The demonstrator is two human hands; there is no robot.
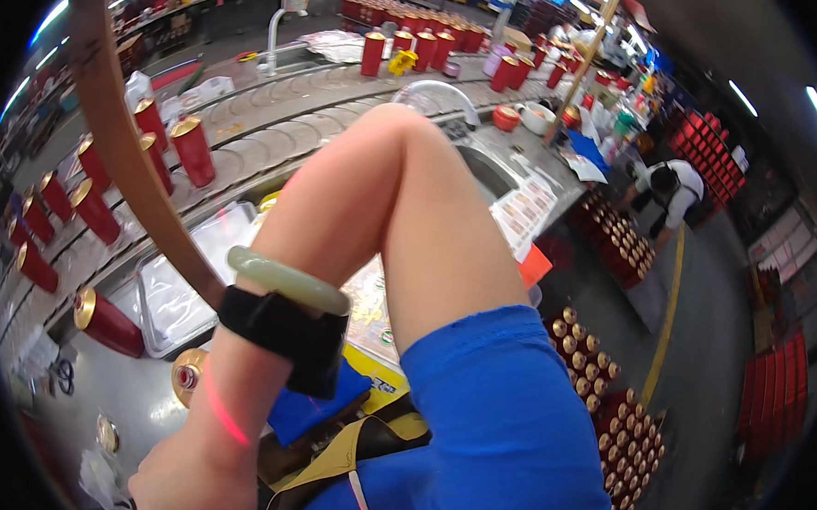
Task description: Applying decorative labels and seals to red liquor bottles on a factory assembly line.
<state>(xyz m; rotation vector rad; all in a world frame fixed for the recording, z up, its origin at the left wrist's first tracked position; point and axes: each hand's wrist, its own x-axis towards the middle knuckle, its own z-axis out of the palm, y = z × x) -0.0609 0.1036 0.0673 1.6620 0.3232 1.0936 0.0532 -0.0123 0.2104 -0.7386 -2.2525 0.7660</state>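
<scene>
Right hand (193, 479), lower left: fingers hidden; whether it grips anything cannot be told. Above it, the forearm (323, 209), with pale green bangle (287, 279) and black wrist strap (262, 321), partly covers a gold-shouldered bottle (186, 377) on the metal worktop (145, 426). Beyond: a red bottle (109, 324) beside a clear plastic tray (149, 329). A wooden post (133, 139) obstructs the left side, crossing before further red bottles (192, 151). Far right, a co-worker (680, 186) bends over massed gold-topped bottles (617, 238).
</scene>
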